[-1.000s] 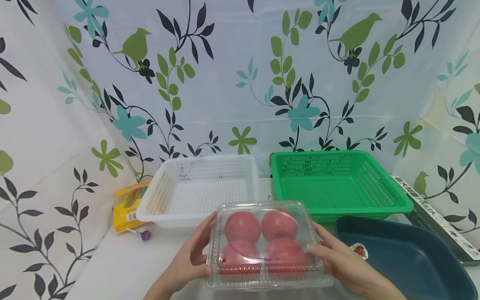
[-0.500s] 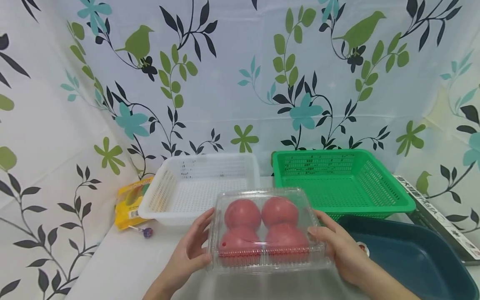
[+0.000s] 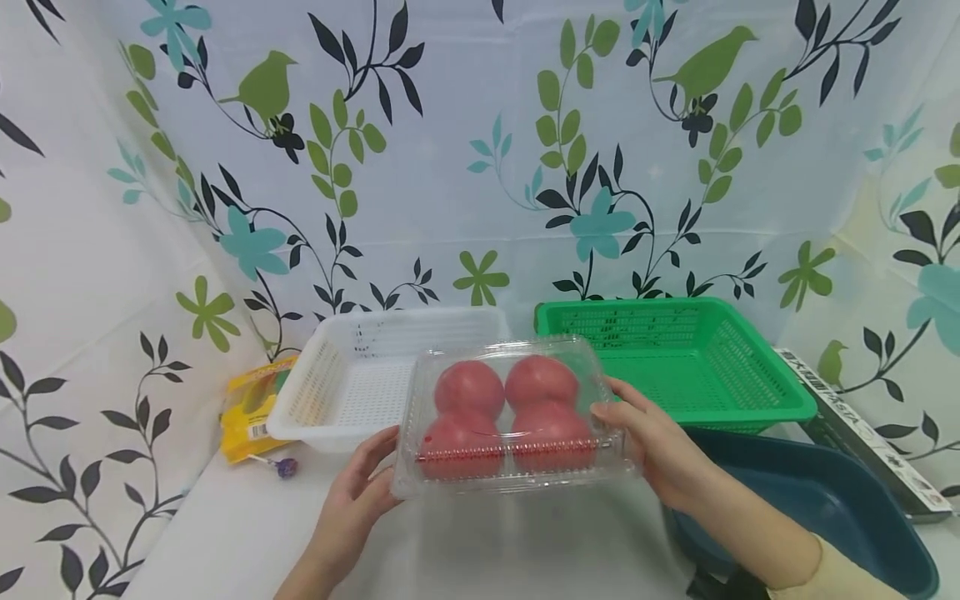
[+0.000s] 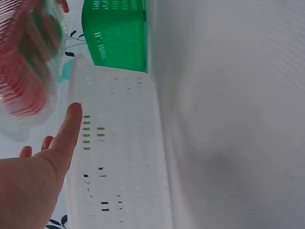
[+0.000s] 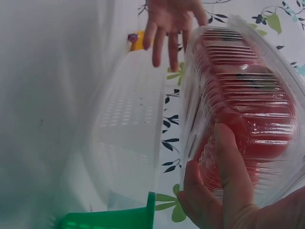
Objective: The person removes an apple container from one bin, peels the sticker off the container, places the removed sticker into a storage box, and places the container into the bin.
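A clear plastic clamshell box with several round red tomatoes in it is held above the white table, in front of the two baskets. My right hand grips its right end, and the right wrist view shows thumb and fingers on the ribbed plastic. At the other end is my left hand. In the left wrist view the fingers of this left hand reach out straight, apart from the box. Spread fingers of the left hand also show in the right wrist view.
Behind the box stand a white basket and a green basket. A dark blue tray lies under my right forearm, beside a long pasta box. At left are a yellow bag and a lollipop.
The clamshell box has risen in the head view and shifted a little left, now overlapping the white basket more. Both hands moved with it. My right forearm now reaches farther over the blue tray.
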`<state>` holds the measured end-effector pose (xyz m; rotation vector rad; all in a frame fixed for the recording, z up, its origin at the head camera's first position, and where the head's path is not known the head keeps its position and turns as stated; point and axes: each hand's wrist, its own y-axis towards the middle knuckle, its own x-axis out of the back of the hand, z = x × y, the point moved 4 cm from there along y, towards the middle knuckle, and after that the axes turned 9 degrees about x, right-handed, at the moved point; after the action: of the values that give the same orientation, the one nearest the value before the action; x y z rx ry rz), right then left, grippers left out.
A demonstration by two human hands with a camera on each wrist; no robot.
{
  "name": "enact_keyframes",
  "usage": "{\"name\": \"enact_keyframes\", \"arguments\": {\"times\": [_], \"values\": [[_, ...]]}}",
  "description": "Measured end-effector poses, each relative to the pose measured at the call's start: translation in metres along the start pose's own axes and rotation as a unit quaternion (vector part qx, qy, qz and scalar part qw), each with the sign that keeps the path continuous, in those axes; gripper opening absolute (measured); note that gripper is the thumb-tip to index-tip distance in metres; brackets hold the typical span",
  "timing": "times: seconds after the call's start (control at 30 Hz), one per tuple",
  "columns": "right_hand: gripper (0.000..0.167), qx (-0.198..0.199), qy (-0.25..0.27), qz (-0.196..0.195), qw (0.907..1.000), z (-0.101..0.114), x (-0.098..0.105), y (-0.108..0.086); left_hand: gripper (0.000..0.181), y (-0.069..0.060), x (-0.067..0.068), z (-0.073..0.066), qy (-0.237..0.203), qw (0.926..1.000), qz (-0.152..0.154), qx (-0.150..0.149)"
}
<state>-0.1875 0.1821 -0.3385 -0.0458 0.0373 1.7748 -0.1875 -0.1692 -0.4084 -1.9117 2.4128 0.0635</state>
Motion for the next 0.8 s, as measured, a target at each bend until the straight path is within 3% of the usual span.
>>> {"name": "enact_keyframes", "arguments": {"times": [0.23,0.37,0.6,0.8], "values": [[0.072,0.021,-0.013,0.009,0.9997,0.015,-0.009,0.022,0.047,0.004,0.019,0.014,-0.054,0.9941,-0.087,0.035],[0.071,0.025,-0.013,0.005,0.9996,0.023,-0.012,0.036,0.050,0.005,0.031,0.018,-0.078,0.9899,-0.105,0.056],[0.067,0.026,0.015,0.018,0.9994,0.030,-0.016,0.061,0.053,0.006,0.045,0.021,-0.096,0.9853,-0.125,0.066],[0.065,0.025,0.038,0.033,0.9984,0.029,-0.024,0.084,0.058,0.007,0.054,0.024,-0.148,0.9727,-0.148,0.100]]}}
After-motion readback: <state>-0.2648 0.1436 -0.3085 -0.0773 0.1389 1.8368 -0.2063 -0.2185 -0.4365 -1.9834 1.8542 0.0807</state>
